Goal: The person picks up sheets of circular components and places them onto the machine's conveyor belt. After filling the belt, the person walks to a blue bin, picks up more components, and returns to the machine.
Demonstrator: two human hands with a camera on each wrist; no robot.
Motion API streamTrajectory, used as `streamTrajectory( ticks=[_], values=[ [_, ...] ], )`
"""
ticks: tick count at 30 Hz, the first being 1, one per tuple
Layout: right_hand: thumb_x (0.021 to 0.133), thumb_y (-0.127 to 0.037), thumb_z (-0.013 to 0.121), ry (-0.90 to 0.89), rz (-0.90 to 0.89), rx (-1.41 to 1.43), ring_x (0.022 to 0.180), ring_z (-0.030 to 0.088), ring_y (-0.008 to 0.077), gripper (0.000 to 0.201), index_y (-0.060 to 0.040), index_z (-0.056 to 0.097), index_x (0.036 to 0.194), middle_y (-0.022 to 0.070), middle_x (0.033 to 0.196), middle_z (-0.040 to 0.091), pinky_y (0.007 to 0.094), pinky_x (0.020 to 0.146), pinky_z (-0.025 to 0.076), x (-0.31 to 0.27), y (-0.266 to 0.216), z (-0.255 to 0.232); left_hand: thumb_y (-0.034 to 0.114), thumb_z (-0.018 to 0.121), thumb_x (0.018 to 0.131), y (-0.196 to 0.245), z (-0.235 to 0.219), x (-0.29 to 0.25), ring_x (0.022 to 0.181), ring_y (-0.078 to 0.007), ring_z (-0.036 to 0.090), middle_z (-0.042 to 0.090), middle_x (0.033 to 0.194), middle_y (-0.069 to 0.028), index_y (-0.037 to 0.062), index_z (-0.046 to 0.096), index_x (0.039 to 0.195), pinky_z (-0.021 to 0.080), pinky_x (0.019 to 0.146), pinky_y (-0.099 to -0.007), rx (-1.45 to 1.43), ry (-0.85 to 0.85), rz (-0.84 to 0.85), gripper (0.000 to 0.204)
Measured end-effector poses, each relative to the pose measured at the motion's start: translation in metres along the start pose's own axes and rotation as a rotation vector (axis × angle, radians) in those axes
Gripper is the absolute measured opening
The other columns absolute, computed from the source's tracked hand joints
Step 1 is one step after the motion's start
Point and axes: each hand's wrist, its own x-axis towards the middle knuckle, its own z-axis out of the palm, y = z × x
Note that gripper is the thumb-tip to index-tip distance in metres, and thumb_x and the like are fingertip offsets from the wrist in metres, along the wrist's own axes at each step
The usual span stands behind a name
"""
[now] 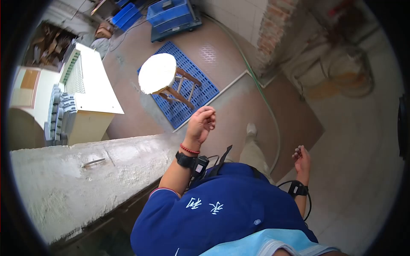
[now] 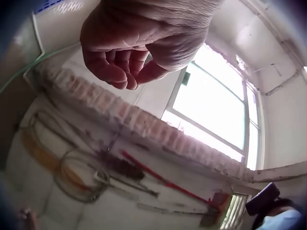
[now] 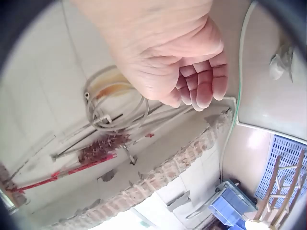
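My left hand point(image 1: 201, 124), with a red bead bracelet and a strapped wrist device, hangs in the air with loosely curled fingers and holds nothing. Beyond it a stool with a bright white top point(image 1: 158, 73) stands on a blue slatted pallet point(image 1: 171, 112). Lower on the right, my right hand point(image 1: 302, 161) hangs beside the body, fingers loosely bent and nothing in them. Close up, the left hand point(image 2: 139, 43) has its fingertips near the thumb. The right wrist view shows the right hand point(image 3: 168, 57) with bent fingers, away from the stool legs point(image 3: 277, 191).
A rough concrete ledge point(image 1: 106, 170) runs along the left, with a cream cabinet point(image 1: 96, 81) behind it. Blue crates point(image 1: 169, 16) stand at the back. A green hose point(image 1: 265, 100) crosses the floor. Coiled hose point(image 1: 350, 79) and a brick edge point(image 1: 275, 32) are at the right.
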Motion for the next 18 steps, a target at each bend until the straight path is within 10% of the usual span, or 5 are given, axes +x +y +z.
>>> streamTrajectory(
  ticks=[8,18],
  values=[
    [0.089,-0.025,0.055,-0.331,0.077,-0.292,0.062,0.055,0.0083,0.015,-0.0103,0.059,0.088,-0.0004,0.075,0.059,0.0247,0.056,0.049,0.144,-0.120,0.142,0.009,0.052,0.083,0.055,-0.016,0.016,0.057,-0.0139,0.050,0.054,0.070,-0.0034,0.0051,0.055,0.088,0.039,0.048,-0.0235,-0.197,0.390,0.375,0.006],
    [0.091,-0.023,0.052,-0.664,0.220,-0.445,0.061,0.055,0.0086,0.015,-0.0083,0.057,0.092,0.0009,0.077,0.059,0.0245,0.056,0.050,0.231,-0.119,0.361,0.011,0.055,0.083,0.092,-0.099,0.054,0.058,-0.0128,0.050,0.054,0.070,-0.0025,0.0066,0.055,0.086,0.038,0.048,-0.0231,-0.394,0.691,0.515,0.006]
  ],
)
